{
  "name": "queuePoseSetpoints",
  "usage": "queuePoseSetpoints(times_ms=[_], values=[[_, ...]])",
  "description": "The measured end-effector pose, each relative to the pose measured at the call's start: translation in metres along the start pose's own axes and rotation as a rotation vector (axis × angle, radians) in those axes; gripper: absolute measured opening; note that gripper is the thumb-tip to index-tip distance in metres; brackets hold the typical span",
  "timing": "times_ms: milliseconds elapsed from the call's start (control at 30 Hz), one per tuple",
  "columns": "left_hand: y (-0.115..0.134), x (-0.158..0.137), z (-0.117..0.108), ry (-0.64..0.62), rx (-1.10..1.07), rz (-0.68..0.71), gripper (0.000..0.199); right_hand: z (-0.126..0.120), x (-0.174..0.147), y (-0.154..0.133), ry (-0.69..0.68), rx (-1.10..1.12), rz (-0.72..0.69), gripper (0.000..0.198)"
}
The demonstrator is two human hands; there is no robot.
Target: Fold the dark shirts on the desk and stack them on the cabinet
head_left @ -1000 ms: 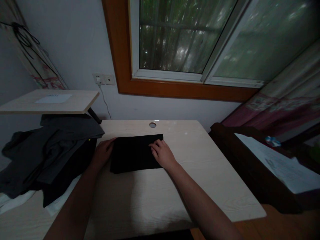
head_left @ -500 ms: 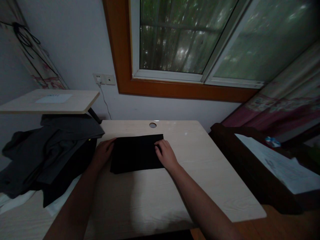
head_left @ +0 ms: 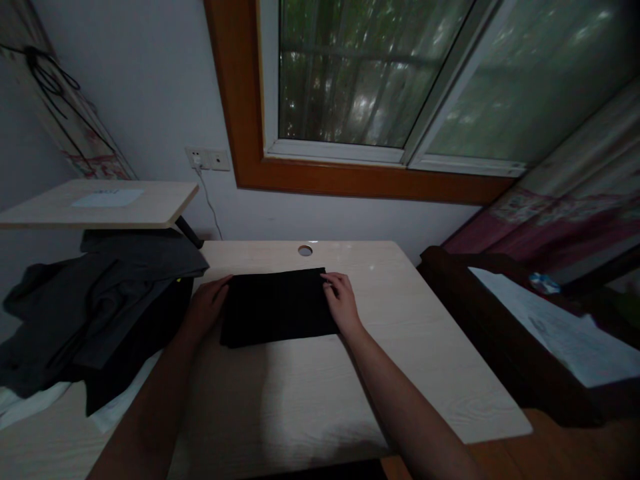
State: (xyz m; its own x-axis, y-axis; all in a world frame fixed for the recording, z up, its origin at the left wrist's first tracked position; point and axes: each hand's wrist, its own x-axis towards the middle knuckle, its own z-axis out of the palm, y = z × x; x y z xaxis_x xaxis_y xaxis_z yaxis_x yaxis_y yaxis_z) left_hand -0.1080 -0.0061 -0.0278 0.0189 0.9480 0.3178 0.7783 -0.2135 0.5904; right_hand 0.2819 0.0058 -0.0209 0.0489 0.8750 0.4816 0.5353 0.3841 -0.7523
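A black folded cloth [head_left: 277, 307], perhaps a garment, lies flat on the pale wooden desk [head_left: 310, 400] as a neat rectangle. At its left edge is my left hand [head_left: 206, 303], with the fingertips closed on the upper left corner; shadow hides part of the grip. My right hand [head_left: 344, 301] sits at the right edge, fingers bent and thumb near the forefinger, holding the upper right corner.
A loose heap of dark grey and black clothes [head_left: 110, 300] lies to the left, with white cloth under it. Above it stands a raised shelf [head_left: 165, 207]. The desk has a round cable hole [head_left: 305, 251]. Beyond its right edge stands dark furniture [head_left: 480, 327] with papers [head_left: 545, 327].
My right hand has slid a little to the right, from on top of the cloth to its right edge. My left hand and the clothes heap have stayed put.
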Motion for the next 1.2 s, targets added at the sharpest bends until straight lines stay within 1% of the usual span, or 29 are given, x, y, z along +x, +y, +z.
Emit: queuePoseSetpoints(times_ms=[233, 400, 767, 933, 1100, 1200], values=[[0.006, -0.002, -0.002, -0.023, -0.033, 0.060, 0.049, -0.001, 0.003, 0.005, -0.107, -0.073, -0.016, 0.037], [0.009, -0.004, -0.004, -0.046, -0.035, 0.067, 0.049, -0.002, 0.005, 0.006, -0.179, -0.092, -0.010, 0.042], [0.008, -0.002, -0.002, -0.058, 0.000, 0.043, 0.052, -0.001, 0.004, 0.004, -0.187, -0.145, 0.006, 0.047], [0.011, -0.003, -0.004, -0.059, 0.005, 0.052, 0.051, -0.002, 0.005, 0.001, -0.178, -0.132, 0.021, 0.047], [0.017, -0.008, -0.010, -0.105, -0.025, 0.100, 0.050, -0.003, 0.006, 0.001, -0.190, -0.115, 0.049, 0.048], [0.020, -0.009, -0.011, -0.119, -0.057, 0.090, 0.052, -0.003, 0.006, 0.000, -0.186, -0.103, 0.075, 0.049]])
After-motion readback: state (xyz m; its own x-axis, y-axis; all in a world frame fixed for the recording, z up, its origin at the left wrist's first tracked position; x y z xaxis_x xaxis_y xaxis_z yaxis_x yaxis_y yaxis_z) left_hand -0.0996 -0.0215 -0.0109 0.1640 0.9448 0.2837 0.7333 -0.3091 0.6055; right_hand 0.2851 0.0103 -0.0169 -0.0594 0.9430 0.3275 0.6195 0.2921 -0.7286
